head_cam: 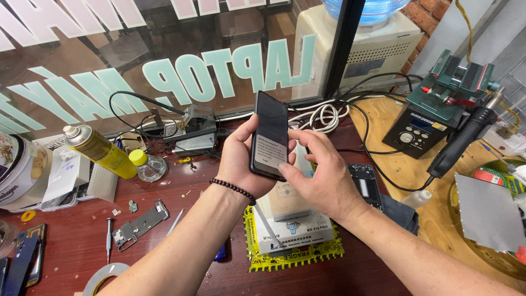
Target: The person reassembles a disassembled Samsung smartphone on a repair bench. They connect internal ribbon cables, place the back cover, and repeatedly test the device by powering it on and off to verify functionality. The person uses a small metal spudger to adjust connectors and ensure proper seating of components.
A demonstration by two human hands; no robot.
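Note:
My left hand grips a black smartphone upright above the red-brown workbench, and a dark bead bracelet circles that wrist. A pale label sticks to the phone's lower half. My right hand is beside the phone's lower right edge, fingers bent, thumb touching its bottom corner. Under both hands sits a white boxy device on a yellow and black mat.
A yellow spray can and a small clear bottle stand at left. A metal bracket, a screwdriver and a tape roll lie in front. A hot-air station with its black handle is at right.

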